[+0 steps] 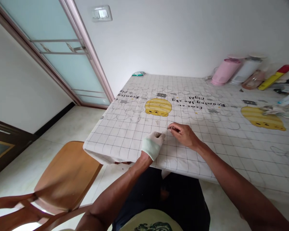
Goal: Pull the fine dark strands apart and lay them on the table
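Note:
My left hand [154, 142] wears a white glove with a pale green cuff and is closed over the near part of the checked tablecloth [125, 131]. What its fingers hold, if anything, is too small to tell. Bare and pinched, my right hand [183, 133] is just to the right, its fingertips a short gap from the gloved ones. Something tiny and dark shows at those fingertips, but I cannot make it out. A yellow striped bear balloon print [158, 107] lies on the cloth beyond both hands.
Pink [225, 71] and white [245, 71] cylindrical items, a yellow-and-red box [274, 78] and a crumpled pale cloth [275, 110] are at the right. A small green packet [138, 73] lies at the back corner. A wooden chair [65, 173] stands left of the table.

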{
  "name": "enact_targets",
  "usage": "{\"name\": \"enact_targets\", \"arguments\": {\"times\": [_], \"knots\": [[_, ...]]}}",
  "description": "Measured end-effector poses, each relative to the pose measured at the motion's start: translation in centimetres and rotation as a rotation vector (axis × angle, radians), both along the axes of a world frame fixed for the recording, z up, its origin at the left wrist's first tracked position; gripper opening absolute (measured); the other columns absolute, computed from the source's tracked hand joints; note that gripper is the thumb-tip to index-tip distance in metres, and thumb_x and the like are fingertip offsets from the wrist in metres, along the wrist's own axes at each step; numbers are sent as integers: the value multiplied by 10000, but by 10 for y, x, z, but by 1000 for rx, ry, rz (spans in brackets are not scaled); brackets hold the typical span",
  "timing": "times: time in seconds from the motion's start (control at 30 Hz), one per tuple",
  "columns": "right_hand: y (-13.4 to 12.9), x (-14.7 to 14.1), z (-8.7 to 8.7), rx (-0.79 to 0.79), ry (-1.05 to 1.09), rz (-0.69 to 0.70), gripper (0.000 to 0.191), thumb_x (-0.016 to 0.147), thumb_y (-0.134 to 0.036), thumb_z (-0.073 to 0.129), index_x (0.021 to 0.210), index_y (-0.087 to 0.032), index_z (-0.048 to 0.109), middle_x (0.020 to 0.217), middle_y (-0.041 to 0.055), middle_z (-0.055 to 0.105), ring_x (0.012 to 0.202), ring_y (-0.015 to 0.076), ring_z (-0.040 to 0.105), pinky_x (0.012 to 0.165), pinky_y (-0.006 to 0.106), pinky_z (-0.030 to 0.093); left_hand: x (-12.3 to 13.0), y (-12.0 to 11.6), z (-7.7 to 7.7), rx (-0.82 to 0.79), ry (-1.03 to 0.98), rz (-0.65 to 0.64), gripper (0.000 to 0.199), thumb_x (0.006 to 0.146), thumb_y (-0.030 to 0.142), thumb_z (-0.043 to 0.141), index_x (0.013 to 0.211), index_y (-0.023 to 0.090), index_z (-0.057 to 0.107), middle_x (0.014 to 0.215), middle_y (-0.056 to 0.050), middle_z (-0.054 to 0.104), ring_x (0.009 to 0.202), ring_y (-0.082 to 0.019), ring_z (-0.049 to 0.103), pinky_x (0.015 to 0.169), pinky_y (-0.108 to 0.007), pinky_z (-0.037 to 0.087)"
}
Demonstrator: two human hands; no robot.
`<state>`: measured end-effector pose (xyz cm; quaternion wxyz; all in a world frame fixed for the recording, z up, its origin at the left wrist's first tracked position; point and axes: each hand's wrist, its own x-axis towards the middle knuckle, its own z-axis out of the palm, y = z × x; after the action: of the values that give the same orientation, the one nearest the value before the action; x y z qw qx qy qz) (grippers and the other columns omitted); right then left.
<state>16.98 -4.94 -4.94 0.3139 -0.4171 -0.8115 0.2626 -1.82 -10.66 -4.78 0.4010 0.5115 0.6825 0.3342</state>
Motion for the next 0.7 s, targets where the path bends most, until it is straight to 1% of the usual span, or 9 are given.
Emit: {"name": "enact_targets", "arguments": {"times": [0.1,0.2,0.27,0.33,0.43,0.53,0.63,0.7], "knots": [[-5,-4,-1,20,-9,46,159,1001,-322,550,1016,-267,698,784,-4,677,653,160,568,603,289,426,-7,-8,-4,42,-8,23,244,908,387,608,753,233,717,789,-5,756,806,-170,678,732,-273,461],[-8,-6,-3,50,-23,106,167,1010,-296,534,1020,-268,698,895,13,726,735,174,636,650,297,470,-13,-17,-8,81,26,37,275,922,389,595,715,237,695,764,3,739,797,-170,672,728,-275,461],[-11,-7,-5,79,-36,130,171,1010,-279,530,1024,-268,700,943,20,743,784,183,666,691,306,495,-16,-22,-8,63,45,38,299,941,399,572,718,238,691,732,1,724,768,-174,667,701,-278,459],[-14,-10,-7,101,-44,133,177,1008,-269,528,1036,-268,703,971,28,753,823,194,686,722,317,514,-20,-25,-6,26,74,29,287,951,396,568,760,238,714,746,-11,735,774,-184,675,699,-281,463],[-17,-15,-7,109,-57,116,186,1012,-270,525,1049,-266,707,985,36,758,851,202,699,752,330,531,-24,-26,0,-8,112,3,246,952,373,589,830,238,755,843,-42,778,855,-207,697,741,-288,475],[-18,-20,-6,101,-55,98,178,1009,-275,535,1032,-262,711,971,35,757,839,198,698,750,329,534,-28,-27,3,-11,118,-13,237,941,381,615,825,245,769,869,-58,787,883,-228,702,747,-299,475],[-16,-28,-4,69,-50,76,172,1000,-291,547,1017,-260,715,931,32,751,784,190,683,694,316,522,-35,-28,2,-19,122,-15,266,936,447,621,828,259,774,860,-55,786,868,-239,702,736,-310,472],[-13,-34,-2,46,-40,52,174,997,-313,552,1018,-256,715,884,31,739,748,187,667,660,309,511,-43,-30,-2,-6,126,13,287,945,478,610,843,267,776,886,-48,788,881,-235,702,747,-309,473]]}}
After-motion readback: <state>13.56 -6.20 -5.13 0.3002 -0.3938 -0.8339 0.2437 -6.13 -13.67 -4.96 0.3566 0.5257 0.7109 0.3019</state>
